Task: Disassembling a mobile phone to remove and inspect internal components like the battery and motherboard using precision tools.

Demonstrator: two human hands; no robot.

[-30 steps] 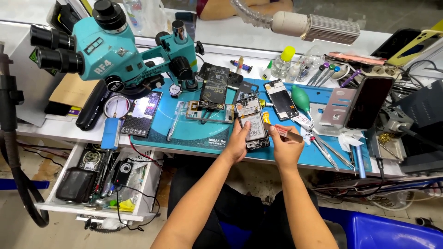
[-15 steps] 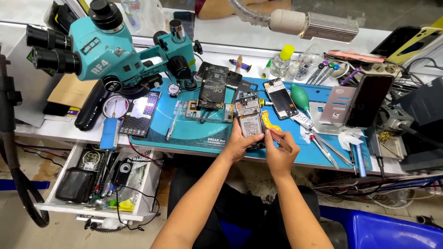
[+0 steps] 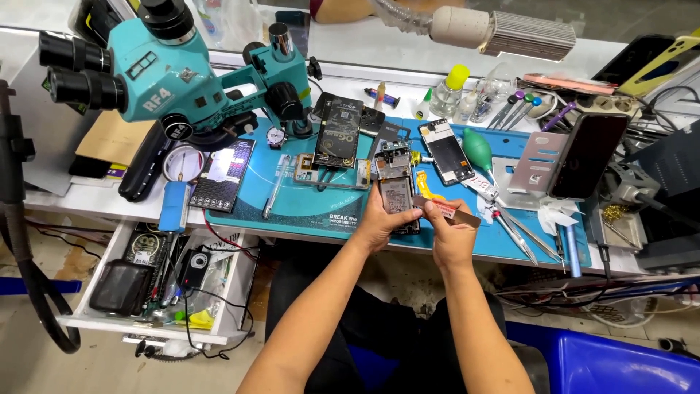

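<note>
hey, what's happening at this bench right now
A person is working on an opened phone at a cluttered repair bench. The left hand steadies the phone on the blue mat, while the right hand holds a small flat tool against its right edge. A teal microscope stands to the left, other phones and parts lie around, and tweezers rest to the right.

An opened phone (image 3: 397, 191), back cover off, lies lengthwise near the front edge of the bench, on the blue mat's front half toward its right side. Its dark battery and circuit boards face up, the upper end pointing to the back edge. A thin flat tool (image 3: 446, 210), reddish with a pale end, rests against the phone's right side, angled toward the right edge.
</note>
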